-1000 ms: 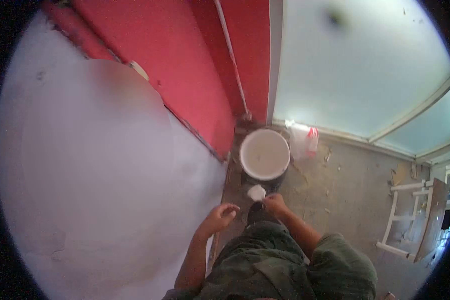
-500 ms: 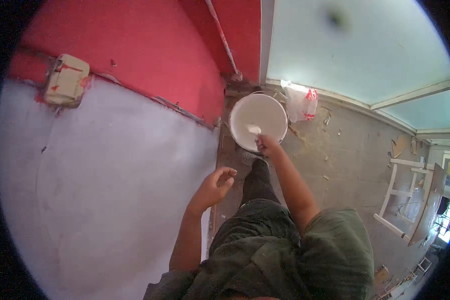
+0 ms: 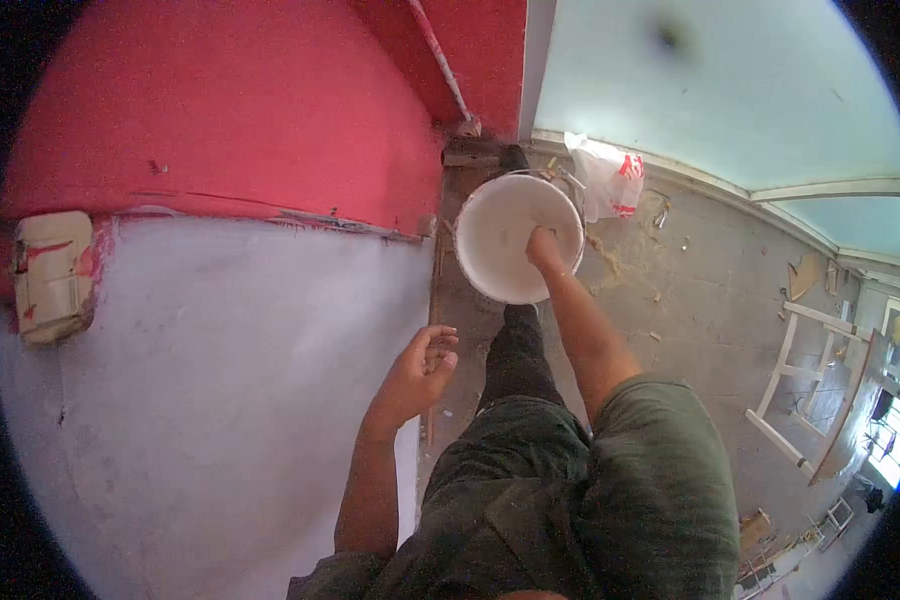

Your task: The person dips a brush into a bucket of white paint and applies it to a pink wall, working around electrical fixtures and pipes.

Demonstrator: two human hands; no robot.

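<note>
My right hand point(image 3: 545, 247) reaches down inside a large white bucket point(image 3: 485, 235) with a wire handle. Its fingers are closed around a small white-coated tool, which the hand and the pale inside of the bucket mostly hide now. The bucket stands on the floor just beyond my foot, and a whitish layer lines its inside. My left hand point(image 3: 420, 375) hangs beside the grey-white lower wall point(image 3: 240, 400), fingers loosely bent and apart, with nothing in it.
A white plastic bag with red print point(image 3: 610, 180) lies right of the bucket, against the pale panel point(image 3: 720, 100). Red paint covers the upper wall point(image 3: 270, 110), where a paint-smeared box point(image 3: 55, 275) is mounted. A wooden frame point(image 3: 820, 385) and scattered debris are on the floor at right.
My right hand has gone deeper into the bucket, and the white-coated end of the tool has dropped from sight. My left hand has shifted slightly left, and the view has turned a little.
</note>
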